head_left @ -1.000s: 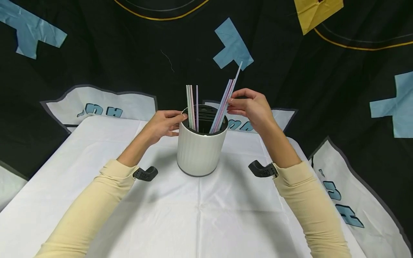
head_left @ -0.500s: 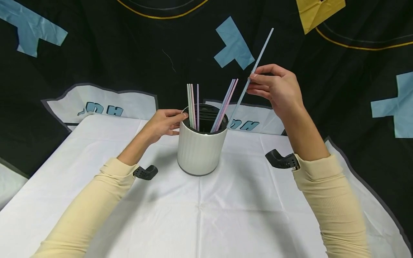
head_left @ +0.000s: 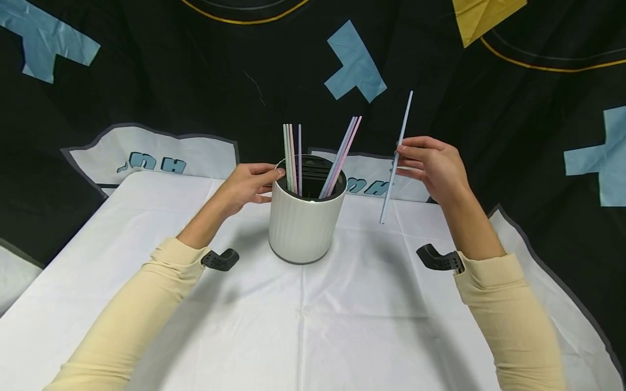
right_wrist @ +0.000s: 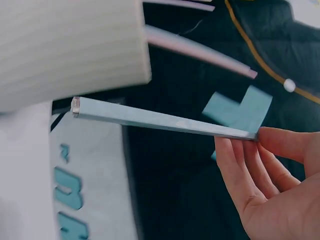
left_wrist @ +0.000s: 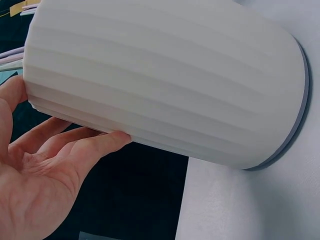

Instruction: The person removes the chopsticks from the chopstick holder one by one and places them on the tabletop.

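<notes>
A white ribbed utensil holder (head_left: 304, 228) with a black inner rim stands upright on the table. My left hand (head_left: 249, 187) holds its left side, thumb at the rim and other fingers against the wall; the left wrist view shows that hand (left_wrist: 55, 160) up close. Right of the holder, my right hand (head_left: 432, 165) pinches a thin pale blue stick (head_left: 404, 127), nearly upright, its lower end above the cloth. In the right wrist view the stick (right_wrist: 160, 120) looks flat-sided. Pale green and pink sticks (head_left: 288, 157) and a purple stick (head_left: 300, 152) stand at the holder's left, lilac and pink sticks (head_left: 339, 157) lean at its right.
A white cloth (head_left: 300, 336) covers the table. Behind hangs a black backdrop (head_left: 195, 81) with blue and yellow patches. Each wrist wears a black camera mount, such as the right mount (head_left: 437, 258).
My right hand has drawn the pale blue stick up out of the holder's right side, moved it rightward, then lowered it beside the holder. My left hand stays in place.
</notes>
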### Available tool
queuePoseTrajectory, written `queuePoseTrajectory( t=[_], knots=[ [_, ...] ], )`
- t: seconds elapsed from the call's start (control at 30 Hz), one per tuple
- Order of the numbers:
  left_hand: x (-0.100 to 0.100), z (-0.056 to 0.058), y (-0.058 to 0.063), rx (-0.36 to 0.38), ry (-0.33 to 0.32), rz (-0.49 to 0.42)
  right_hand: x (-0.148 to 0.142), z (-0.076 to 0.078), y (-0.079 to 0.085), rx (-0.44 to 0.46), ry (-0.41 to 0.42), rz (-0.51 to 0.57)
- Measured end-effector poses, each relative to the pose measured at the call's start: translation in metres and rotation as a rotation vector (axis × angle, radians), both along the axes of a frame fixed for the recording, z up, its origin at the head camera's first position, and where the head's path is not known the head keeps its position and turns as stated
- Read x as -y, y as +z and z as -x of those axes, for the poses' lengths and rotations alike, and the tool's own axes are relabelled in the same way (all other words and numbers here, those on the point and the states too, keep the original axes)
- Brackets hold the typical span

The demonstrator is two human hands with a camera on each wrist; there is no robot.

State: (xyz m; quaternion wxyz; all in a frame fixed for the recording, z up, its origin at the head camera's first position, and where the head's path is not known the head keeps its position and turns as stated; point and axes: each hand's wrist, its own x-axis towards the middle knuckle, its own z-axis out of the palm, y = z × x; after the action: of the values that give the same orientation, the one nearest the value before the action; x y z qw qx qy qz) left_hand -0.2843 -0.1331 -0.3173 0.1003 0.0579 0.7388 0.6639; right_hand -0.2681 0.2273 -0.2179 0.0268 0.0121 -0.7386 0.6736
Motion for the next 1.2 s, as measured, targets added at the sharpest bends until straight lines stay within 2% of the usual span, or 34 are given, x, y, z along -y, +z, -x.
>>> queuePoseTrajectory(
  t=[0.23, 0.4, 0.7, 0.9, 1.07, 1.2],
  knots=[
    [0.000, 0.000, 0.000, -0.004, 0.003, -0.005, -0.034, 0.011, -0.036, 0.125, -0.036, -0.102],
    [0.001, 0.000, 0.002, 0.000, 0.007, -0.007, -0.058, 0.018, -0.062, 0.212, -0.066, -0.117],
    [0.002, 0.001, 0.000, 0.009, 0.016, -0.012, -0.093, 0.026, -0.104, 0.286, -0.092, -0.218],
    [0.002, 0.000, 0.000, 0.011, 0.019, -0.011, -0.111, 0.026, -0.125, 0.347, -0.057, -0.271],
    [0.003, 0.000, -0.001, 0.009, 0.013, 0.003, -0.126, 0.025, -0.141, 0.405, -0.023, -0.273],
    [0.003, 0.000, -0.001, 0.003, 0.011, 0.008, -0.136, 0.023, -0.154, 0.418, -0.023, -0.275]
  ],
)
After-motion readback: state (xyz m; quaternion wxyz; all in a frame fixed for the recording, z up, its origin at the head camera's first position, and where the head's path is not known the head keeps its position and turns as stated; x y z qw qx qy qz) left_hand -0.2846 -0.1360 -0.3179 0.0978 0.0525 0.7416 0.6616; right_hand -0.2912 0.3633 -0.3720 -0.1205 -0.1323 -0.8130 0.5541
